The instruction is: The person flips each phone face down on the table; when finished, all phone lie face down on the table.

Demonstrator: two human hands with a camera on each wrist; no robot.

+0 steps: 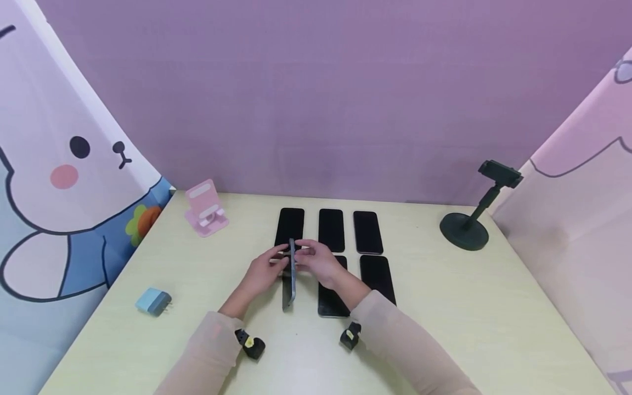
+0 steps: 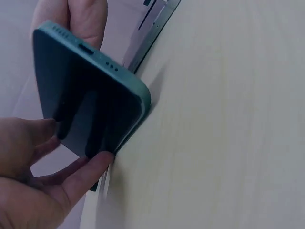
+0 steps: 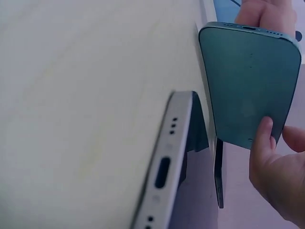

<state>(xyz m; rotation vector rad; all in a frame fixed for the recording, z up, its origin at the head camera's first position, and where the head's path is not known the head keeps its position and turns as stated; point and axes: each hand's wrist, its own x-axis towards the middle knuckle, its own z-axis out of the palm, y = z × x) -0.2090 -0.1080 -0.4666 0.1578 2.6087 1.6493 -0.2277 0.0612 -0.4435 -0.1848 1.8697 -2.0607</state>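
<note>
Both hands hold a smartphone (image 1: 292, 274) up on its long edge over the table. Its dark screen (image 2: 81, 90) faces the left hand (image 1: 264, 271), and its bluish-green back (image 3: 250, 81) faces the right hand (image 1: 321, 263). In the left wrist view, the left thumb and fingers touch the screen side near the far end. In the right wrist view, a right fingertip rests on the back while the thumb lies by the edge. Beside the right forearm lie two more phones, a middle one (image 1: 333, 302) partly covered and a right one (image 1: 377, 277).
A back row holds a left phone (image 1: 290, 224), a middle phone (image 1: 331, 230) and a right phone (image 1: 367, 233), all dark-faced. A pink phone stand (image 1: 203, 203) is at back left, a black stand (image 1: 466, 230) at back right. A blue plug charger (image 1: 153, 302) lies left on the table (image 1: 444, 329).
</note>
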